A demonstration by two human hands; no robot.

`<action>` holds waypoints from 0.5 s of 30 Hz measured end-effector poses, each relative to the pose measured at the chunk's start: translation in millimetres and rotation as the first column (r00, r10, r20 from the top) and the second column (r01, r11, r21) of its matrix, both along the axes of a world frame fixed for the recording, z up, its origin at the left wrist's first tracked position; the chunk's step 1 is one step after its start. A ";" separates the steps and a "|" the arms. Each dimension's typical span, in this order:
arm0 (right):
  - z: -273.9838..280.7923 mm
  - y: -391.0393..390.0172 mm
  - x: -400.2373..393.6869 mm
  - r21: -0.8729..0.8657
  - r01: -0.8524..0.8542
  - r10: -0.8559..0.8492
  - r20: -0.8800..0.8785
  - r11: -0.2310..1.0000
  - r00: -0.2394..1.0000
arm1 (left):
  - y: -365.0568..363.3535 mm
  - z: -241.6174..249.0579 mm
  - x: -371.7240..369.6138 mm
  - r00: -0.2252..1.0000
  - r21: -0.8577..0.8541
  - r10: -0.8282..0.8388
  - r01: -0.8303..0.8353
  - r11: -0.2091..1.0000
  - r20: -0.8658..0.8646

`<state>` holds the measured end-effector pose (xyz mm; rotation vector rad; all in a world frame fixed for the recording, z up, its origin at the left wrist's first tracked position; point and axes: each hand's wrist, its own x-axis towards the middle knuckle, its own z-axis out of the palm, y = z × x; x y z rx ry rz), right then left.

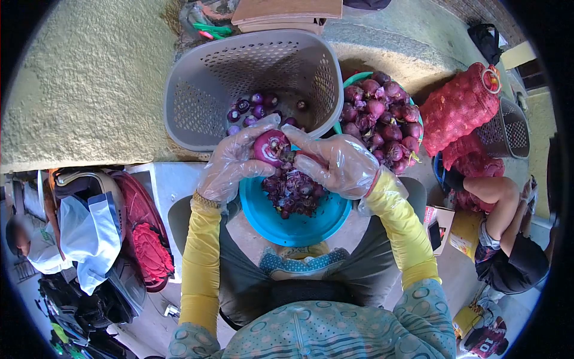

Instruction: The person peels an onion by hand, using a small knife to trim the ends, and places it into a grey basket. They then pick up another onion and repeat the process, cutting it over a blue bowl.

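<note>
Left hand (226,166) curled round red onion (267,149); right hand (348,164) partly closed against it, further grip unclear | onion between grey basket (185,105) and blue basin (296,233), likely keeping both within reach.

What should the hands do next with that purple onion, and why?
Maybe the right hand should pull off any loose skin: the left hand holds the onion, the right fingers are close beside it, and peelings lie in the blue basin.
</note>
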<state>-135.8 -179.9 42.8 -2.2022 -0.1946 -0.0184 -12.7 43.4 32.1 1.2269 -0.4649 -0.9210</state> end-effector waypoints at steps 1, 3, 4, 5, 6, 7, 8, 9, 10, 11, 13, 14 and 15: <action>-3.4 0.0 -0.3 0.031 -0.009 0.008 0.032 0.999 0.999 | 1.4 4.8 -0.2 0.999 0.051 -0.011 0.013 0.999 -0.035; 3.8 -2.4 0.8 0.012 -0.027 0.028 -0.027 1.000 0.999 | 2.8 6.6 -1.0 0.997 0.102 -0.019 0.026 0.994 -0.072; 8.0 -4.2 1.1 -0.008 -0.044 0.044 -0.084 0.999 0.995 | 2.5 4.7 -0.9 0.996 0.105 -0.025 0.033 0.994 -0.081; 10.7 -6.3 1.2 -0.008 -0.045 0.044 -0.082 0.999 0.996 | 1.9 3.8 -0.3 0.996 0.107 -0.031 0.040 0.993 -0.087; 12.6 -8.6 1.0 -0.008 -0.062 0.061 -0.091 0.998 0.994 | 1.6 4.0 -0.4 0.996 0.108 -0.029 0.038 0.993 -0.085; 13.2 -10.0 0.8 -0.006 -0.079 0.078 -0.101 0.997 0.992 | 1.4 4.2 -0.8 0.993 0.085 -0.027 0.037 0.996 -0.118; 12.2 -10.5 0.9 -0.004 -0.080 0.079 -0.099 0.997 0.992 | 1.2 4.1 -1.1 0.988 0.064 -0.025 0.035 0.997 -0.150; 10.6 -10.4 0.9 -0.021 -0.079 0.077 -0.099 0.997 0.992 | 1.0 3.2 -1.3 0.989 0.067 -0.023 0.033 0.997 -0.150; 9.5 -10.2 1.0 -0.038 -0.081 0.076 -0.098 0.996 0.992 | 0.8 1.6 -1.3 0.991 0.058 -0.029 0.037 0.998 -0.131; 12.0 -9.8 1.1 -0.034 -0.084 0.080 -0.096 0.996 0.992 | 0.7 -0.1 -1.2 0.993 0.049 -0.035 0.040 0.998 -0.111; 19.5 -7.8 1.6 0.048 -0.078 0.086 -0.209 0.996 0.974 | -0.1 -6.1 -1.8 0.996 0.035 -0.021 0.024 0.999 -0.088; 18.7 -5.6 1.5 0.053 -0.082 0.092 -0.204 0.995 0.975 | -0.2 -9.0 -2.1 0.998 0.015 -0.011 0.012 1.000 -0.069; 17.2 -3.6 0.5 0.039 -0.056 0.063 -0.225 0.998 0.972 | -0.2 -10.7 -2.3 0.996 0.001 -0.012 0.012 1.000 -0.089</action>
